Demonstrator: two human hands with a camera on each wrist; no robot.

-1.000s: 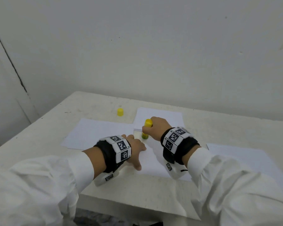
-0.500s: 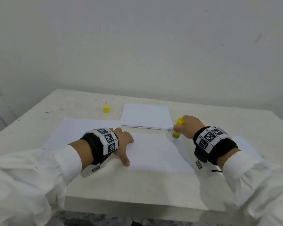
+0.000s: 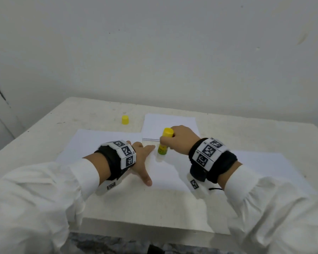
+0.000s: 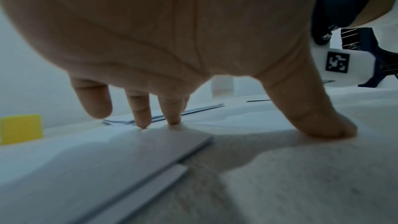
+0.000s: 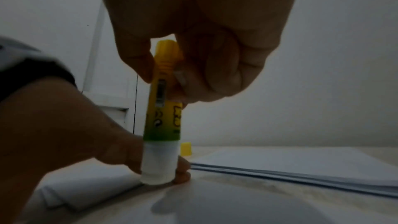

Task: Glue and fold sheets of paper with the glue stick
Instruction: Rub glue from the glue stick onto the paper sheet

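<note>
With your left hand (image 3: 140, 158) spread flat, fingertips pinning the sheet (image 3: 165, 177) just left of the glue stick (image 3: 163, 143), keep that pressure while your right hand (image 3: 182, 139), clenched round the upright stick, presses evenly along the far edge.

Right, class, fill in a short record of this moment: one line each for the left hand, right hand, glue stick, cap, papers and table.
left hand: spread flat, pressing on the middle sheet
right hand: grips the glue stick
glue stick: upright, uncapped end down on the middle sheet
cap: yellow, standing alone on the table, left of the far paper stack
papers: further sheets lie left and right
</note>
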